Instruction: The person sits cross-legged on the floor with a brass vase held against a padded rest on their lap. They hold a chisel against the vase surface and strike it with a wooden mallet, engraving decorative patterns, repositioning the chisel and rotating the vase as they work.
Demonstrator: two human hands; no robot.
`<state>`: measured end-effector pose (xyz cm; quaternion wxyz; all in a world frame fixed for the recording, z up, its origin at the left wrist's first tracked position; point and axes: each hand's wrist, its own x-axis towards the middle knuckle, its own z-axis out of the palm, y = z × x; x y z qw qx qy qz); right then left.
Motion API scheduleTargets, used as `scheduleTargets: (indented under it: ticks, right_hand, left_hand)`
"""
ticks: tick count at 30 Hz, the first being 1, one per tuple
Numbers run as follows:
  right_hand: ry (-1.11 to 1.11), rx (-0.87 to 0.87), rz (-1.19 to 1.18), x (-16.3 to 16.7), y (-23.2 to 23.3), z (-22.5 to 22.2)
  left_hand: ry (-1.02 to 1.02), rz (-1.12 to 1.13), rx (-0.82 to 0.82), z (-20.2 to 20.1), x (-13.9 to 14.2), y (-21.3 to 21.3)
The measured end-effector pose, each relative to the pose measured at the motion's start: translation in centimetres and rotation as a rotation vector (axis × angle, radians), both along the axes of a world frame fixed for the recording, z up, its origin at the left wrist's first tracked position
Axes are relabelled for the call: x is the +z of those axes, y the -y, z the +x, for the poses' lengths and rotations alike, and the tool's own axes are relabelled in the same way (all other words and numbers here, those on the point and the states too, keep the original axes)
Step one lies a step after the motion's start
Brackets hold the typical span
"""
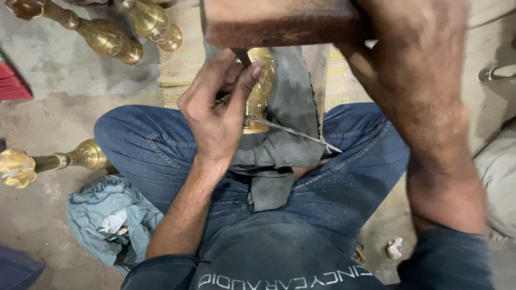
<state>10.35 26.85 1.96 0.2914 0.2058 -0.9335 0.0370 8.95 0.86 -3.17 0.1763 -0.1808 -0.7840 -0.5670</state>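
Note:
My left hand (217,107) pinches a thin dark metal tool (243,57) and holds its tip against a golden brass piece (261,86). That piece lies on a grey cloth (285,134) across my lap, over blue jeans (150,145). My right hand (414,70) is raised near the camera and grips a reddish-brown wooden block (279,24) above the tool. A thin cord (301,134) runs over the cloth. The block hides part of the brass piece.
Brass stands lie on the concrete floor: two at top left (107,37) (153,22) and one at left (54,161). A crumpled pale blue cloth (107,215) sits by my left knee. A woven mat (185,59) lies ahead. A pale sack (500,172) is at right.

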Motion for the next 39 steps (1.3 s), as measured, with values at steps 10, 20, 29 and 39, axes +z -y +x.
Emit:
scheduleTargets:
  ticks: [10, 20, 29, 39]
  right_hand:
    - [-0.025, -0.041, 0.174, 2.1, -0.6, -0.1]
    - [0.162, 0.046, -0.046, 2.9, -0.5, -0.5]
    - [0.244, 0.07, -0.157, 3.2, 0.0, -0.7]
    - [0.258, 0.095, -0.224, 2.8, 0.8, -1.0]
  left_hand:
    - [-0.067, -0.15, 0.057, -0.4, -0.6, 0.3]
    - [-0.104, -0.094, 0.021, 0.1, 0.1, 0.0]
    - [-0.091, -0.065, 0.01, 0.2, 0.0, 0.0]
    - [-0.078, -0.074, 0.005, -0.3, -0.4, 0.1]
